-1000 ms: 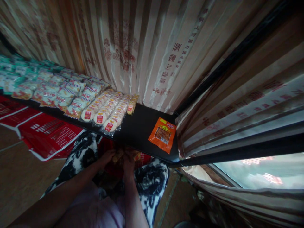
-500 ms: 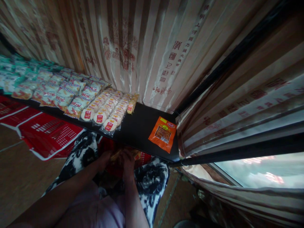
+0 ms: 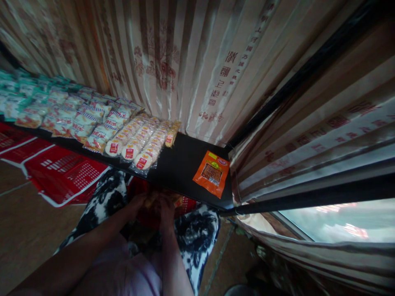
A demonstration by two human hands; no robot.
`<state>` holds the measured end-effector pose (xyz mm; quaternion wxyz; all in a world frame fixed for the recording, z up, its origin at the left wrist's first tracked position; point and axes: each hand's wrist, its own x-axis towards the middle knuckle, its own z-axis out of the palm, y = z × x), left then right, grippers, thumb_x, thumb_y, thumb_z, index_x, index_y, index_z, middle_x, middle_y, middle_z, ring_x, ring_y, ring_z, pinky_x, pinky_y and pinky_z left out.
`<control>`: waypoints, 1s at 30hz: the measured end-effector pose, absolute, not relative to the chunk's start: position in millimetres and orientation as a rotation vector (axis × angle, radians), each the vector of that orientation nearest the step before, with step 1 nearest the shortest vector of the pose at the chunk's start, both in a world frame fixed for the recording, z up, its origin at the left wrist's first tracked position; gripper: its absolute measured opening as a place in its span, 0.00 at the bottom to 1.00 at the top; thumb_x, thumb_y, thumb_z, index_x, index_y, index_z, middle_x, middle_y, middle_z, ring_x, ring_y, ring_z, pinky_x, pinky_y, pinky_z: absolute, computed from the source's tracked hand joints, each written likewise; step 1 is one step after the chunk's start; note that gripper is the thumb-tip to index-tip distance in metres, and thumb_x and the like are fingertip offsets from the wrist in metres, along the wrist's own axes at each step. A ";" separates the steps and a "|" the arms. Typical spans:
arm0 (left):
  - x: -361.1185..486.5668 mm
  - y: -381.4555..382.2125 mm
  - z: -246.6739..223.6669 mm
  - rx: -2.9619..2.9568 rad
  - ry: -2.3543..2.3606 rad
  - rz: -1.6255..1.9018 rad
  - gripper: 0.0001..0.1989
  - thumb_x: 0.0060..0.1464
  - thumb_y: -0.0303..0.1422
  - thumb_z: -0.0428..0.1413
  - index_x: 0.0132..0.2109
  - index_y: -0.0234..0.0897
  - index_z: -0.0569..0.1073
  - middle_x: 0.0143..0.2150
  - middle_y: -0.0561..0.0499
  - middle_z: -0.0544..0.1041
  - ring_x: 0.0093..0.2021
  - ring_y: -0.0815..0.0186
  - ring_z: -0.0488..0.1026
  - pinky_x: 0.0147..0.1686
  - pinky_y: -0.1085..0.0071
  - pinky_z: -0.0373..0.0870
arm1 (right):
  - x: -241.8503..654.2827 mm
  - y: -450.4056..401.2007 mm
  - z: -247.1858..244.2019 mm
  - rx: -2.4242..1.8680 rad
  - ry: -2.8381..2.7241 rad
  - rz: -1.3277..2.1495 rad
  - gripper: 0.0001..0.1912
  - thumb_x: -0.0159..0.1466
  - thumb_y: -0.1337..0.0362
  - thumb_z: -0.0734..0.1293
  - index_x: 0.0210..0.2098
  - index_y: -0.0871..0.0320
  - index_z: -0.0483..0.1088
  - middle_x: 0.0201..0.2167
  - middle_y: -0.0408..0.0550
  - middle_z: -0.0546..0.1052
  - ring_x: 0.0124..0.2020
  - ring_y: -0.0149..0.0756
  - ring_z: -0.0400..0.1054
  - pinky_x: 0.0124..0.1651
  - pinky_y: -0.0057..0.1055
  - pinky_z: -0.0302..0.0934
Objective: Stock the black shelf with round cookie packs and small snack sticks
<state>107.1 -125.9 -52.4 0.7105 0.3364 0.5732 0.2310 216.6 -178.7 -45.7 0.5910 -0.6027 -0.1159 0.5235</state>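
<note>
Between my knees, below the front edge of the black shelf, my left hand [image 3: 138, 205] and my right hand [image 3: 167, 209] are close together over a red basket [image 3: 189, 204]. A yellowish snack packet [image 3: 150, 200] lies between them, and the fingers of both hands curl onto it. Shadow hides the fingertips and the packet's details. More yellow-orange packaging [image 3: 177, 200] shows just right of my right hand. On the shelf above, the nearest goods are clear packs of round crackers [image 3: 143, 158] standing in rows, with one yellowish packet [image 3: 170, 135] at their right end.
The black shelf [image 3: 182, 164] carries an orange snack bag [image 3: 212, 172] near its right end. White-and-blue bags [image 3: 100, 135] and green bags [image 3: 18, 102] fill its left part. Red baskets [image 3: 64, 172] stand below. Printed curtains [image 3: 197, 74] and dark poles [image 3: 308, 199] border the shelf.
Both hands stay over the basket with only slight movement at the yellowish packet. The goods on the shelf have not moved.
</note>
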 end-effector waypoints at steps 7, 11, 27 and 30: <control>105.9 -125.0 -53.8 0.787 1.186 0.602 0.16 0.41 0.39 0.56 0.38 0.34 0.73 0.32 0.49 0.78 0.33 0.62 0.75 0.32 0.69 0.69 | 214.4 -177.4 -61.0 -1.515 -0.359 1.166 0.13 0.48 0.59 0.65 0.32 0.58 0.73 0.30 0.46 0.77 0.32 0.36 0.70 0.30 0.27 0.63; 108.1 -124.8 -50.9 0.862 1.169 0.567 0.18 0.40 0.42 0.57 0.36 0.34 0.73 0.33 0.49 0.78 0.35 0.61 0.74 0.35 0.68 0.68 | 214.8 -176.3 -70.4 -1.537 -0.418 1.118 0.13 0.49 0.58 0.66 0.32 0.58 0.74 0.31 0.47 0.78 0.35 0.37 0.71 0.36 0.29 0.63; 113.2 -118.5 -56.1 1.253 1.337 0.532 0.05 0.39 0.29 0.54 0.29 0.35 0.72 0.29 0.50 0.76 0.35 0.63 0.73 0.38 0.69 0.67 | 212.5 -178.2 -52.1 -1.438 -0.434 1.314 0.21 0.53 0.55 0.63 0.43 0.58 0.71 0.47 0.51 0.74 0.49 0.40 0.67 0.50 0.32 0.59; 113.7 -118.8 -54.0 1.297 1.337 0.519 0.06 0.40 0.27 0.52 0.29 0.35 0.72 0.30 0.50 0.77 0.35 0.63 0.73 0.38 0.70 0.66 | 212.8 -177.8 -59.4 -1.455 -0.404 1.296 0.18 0.52 0.57 0.64 0.40 0.57 0.72 0.45 0.50 0.75 0.48 0.40 0.67 0.50 0.32 0.60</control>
